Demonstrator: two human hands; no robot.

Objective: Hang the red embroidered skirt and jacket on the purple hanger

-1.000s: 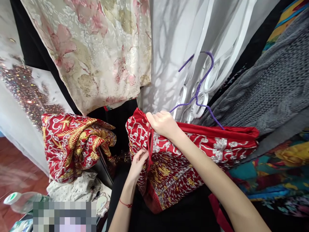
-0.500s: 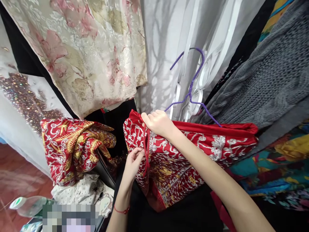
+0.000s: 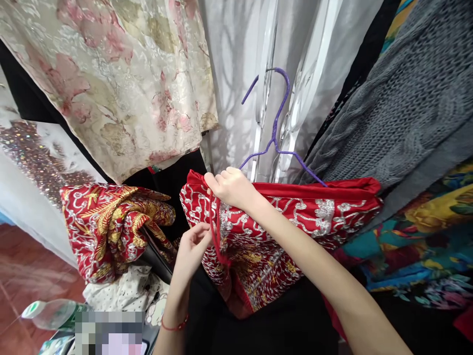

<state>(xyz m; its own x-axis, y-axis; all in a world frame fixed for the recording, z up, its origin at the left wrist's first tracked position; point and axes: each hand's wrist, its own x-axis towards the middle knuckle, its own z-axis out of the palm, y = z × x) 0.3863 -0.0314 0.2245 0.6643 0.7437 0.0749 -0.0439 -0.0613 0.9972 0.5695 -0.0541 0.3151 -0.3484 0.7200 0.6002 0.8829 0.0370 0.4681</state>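
While white curtain [image 3: 234, 64] hangs behind the purple hanger [image 3: 274, 141] and grey knitwear [image 3: 399, 103] right of it, the red garment [image 3: 258, 261] surrounds its base; the hanger sits farther left in view than 0.5 s ago; to its lower left, the right hand [image 3: 232, 187] clenches the waistband [image 3: 288, 190] and the left hand [image 3: 192, 249] pinches a red cord [image 3: 218, 229].

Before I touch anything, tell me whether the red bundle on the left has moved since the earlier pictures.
No: against the dotted cloth just below it, the red bundle shows no clear shift; the camera's view itself has shifted.
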